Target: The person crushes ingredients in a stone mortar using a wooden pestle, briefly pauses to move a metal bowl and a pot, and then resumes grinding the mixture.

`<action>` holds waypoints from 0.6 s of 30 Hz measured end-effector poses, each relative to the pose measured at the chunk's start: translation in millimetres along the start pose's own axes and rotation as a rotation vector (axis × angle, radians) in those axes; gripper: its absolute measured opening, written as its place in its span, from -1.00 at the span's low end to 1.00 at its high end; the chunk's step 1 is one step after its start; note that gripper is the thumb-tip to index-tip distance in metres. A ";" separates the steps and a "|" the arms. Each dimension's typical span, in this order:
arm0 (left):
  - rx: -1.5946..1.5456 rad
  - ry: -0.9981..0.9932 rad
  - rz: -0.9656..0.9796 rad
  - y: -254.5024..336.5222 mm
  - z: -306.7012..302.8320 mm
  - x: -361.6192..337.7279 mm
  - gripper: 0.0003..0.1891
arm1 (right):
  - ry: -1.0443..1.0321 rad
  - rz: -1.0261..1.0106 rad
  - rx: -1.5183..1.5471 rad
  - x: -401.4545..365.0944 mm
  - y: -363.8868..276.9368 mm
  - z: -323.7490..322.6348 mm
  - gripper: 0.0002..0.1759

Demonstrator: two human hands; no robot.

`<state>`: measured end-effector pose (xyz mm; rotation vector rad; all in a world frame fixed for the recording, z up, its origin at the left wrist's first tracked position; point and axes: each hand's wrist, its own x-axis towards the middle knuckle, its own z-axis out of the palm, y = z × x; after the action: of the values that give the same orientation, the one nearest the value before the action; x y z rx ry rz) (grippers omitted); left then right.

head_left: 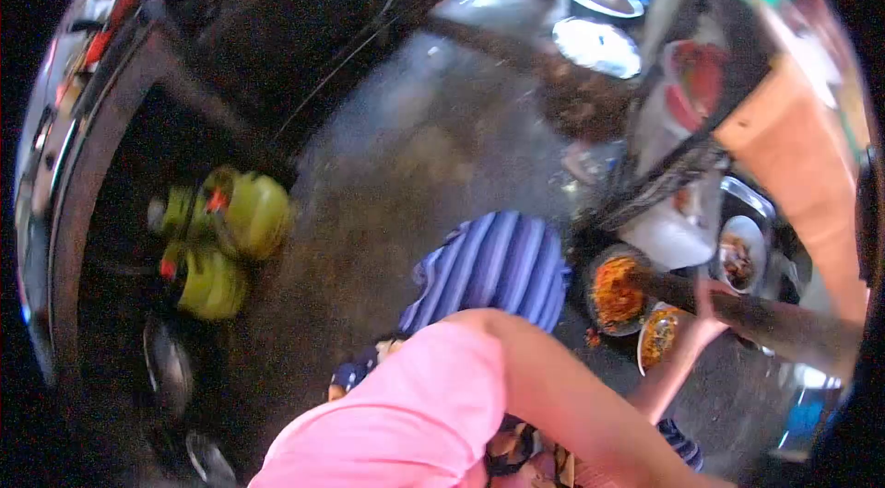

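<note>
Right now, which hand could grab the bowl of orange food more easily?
Right, probably. The right hand is stretched out close beside the bowl and the plate next to it. The left hand is out of sight, so it looks worse placed.

- Sleeve [406,414], six o'clock: plain pink.
- Cloth [498,267], just above it: blue with white stripes.
- Gas cylinders [244,216], nine o'clock: yellow-green, with red at the valves [217,200].
- Food [616,293], four o'clock: orange, in a dark-rimmed bowl [590,281].
- Board [793,156], three o'clock: orange.
- Floor [415,147]: mottled grey.
</note>
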<state>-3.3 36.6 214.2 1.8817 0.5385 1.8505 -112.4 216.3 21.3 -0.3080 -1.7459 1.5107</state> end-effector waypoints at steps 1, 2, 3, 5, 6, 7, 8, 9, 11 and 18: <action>0.097 -0.032 -0.024 -1.5 0.1 5.9 -0.81 | 0.070 0.014 -0.086 -7.7 35.3 -3.3 -0.75; 0.306 -0.064 -0.068 7.7 -5.2 5.2 -0.84 | 0.077 0.038 -0.126 -28.5 37.7 12.5 -0.70; 0.517 -0.087 -0.107 25.1 -18.5 1.5 -0.85 | 0.094 0.072 -0.081 -46.7 84.3 12.1 -0.68; 0.889 -0.140 0.003 50.7 -37.6 -1.1 -0.87 | 0.036 0.135 0.002 -64.5 142.7 -11.6 -0.67; 0.991 -0.227 -0.057 70.0 -44.9 -1.8 -0.89 | 0.094 0.179 0.078 -60.4 137.8 -11.6 -0.68; 1.137 -0.185 -0.056 85.2 -52.2 -6.9 -0.93 | 0.156 0.240 0.134 -61.1 123.7 -9.7 -0.69; 1.362 -0.088 0.137 84.5 -55.7 -15.5 -0.93 | 0.197 0.239 0.168 -51.2 110.4 -9.7 -0.70; 1.572 0.028 0.339 88.1 -62.1 -14.7 -0.93 | 0.136 0.163 0.298 -37.4 69.1 -6.7 -0.70; 1.643 -0.250 0.233 125.7 -68.2 -15.4 -0.88 | 0.098 0.072 0.104 -16.7 0.8 -9.4 -0.72; 1.866 0.001 -0.183 123.3 -32.8 3.6 -0.74 | 0.244 0.204 0.081 -43.3 108.9 -13.3 -0.46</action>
<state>-39.9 -61.8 286.8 2.3568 2.9429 0.9286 -107.8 226.6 -96.1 -0.6179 -1.4928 1.6079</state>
